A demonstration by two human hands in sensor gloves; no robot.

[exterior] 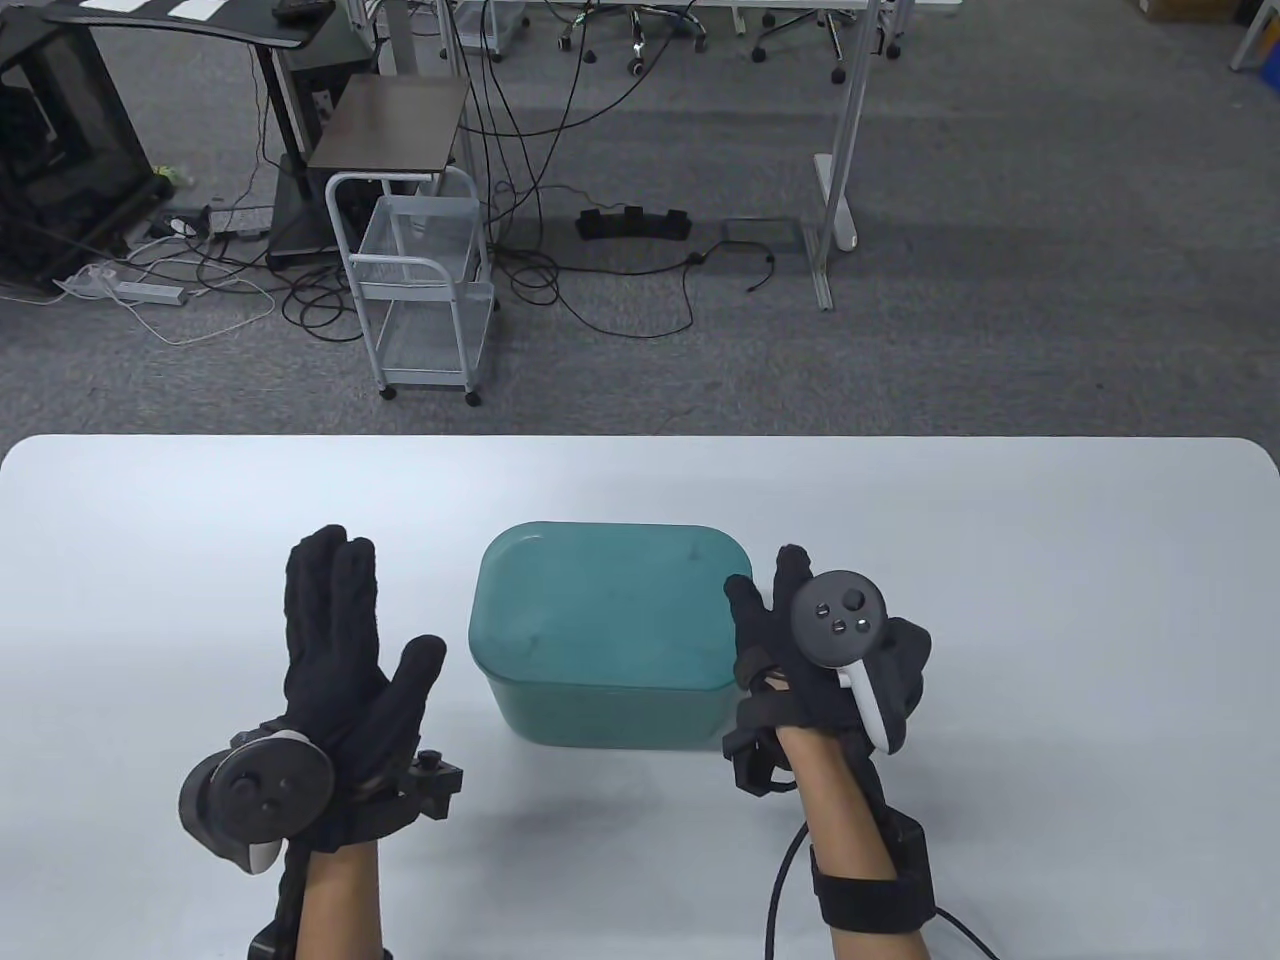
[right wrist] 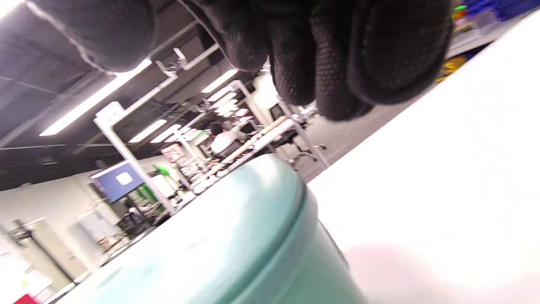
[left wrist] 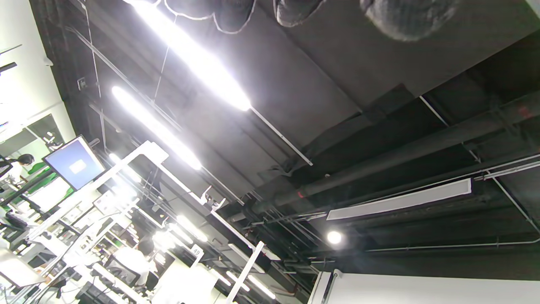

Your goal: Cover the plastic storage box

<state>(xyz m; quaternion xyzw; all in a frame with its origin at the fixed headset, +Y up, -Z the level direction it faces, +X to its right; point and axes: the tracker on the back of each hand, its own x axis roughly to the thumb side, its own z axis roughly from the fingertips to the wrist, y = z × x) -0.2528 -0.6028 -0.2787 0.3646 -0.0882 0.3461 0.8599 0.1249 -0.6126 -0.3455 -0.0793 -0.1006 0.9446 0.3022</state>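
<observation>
A teal plastic storage box (exterior: 610, 715) stands in the middle of the white table (exterior: 1050, 560). Its teal lid (exterior: 605, 600) lies flat on top of it. My left hand (exterior: 378, 618) is left of the box, apart from it, fingers stretched out and empty. In the left wrist view only its fingertips (left wrist: 405, 17) show, against the ceiling. My right hand (exterior: 765, 580) is at the box's right side, thumb by the lid's right edge; whether it touches, I cannot tell. In the right wrist view its fingers (right wrist: 337, 55) hang above the box (right wrist: 236, 236), holding nothing.
The table's far edge (exterior: 640, 438) runs across the middle of the table view. Beyond it are grey carpet, a white wire cart (exterior: 425, 290), cables and desk legs. A cable (exterior: 785, 880) trails from my right wrist.
</observation>
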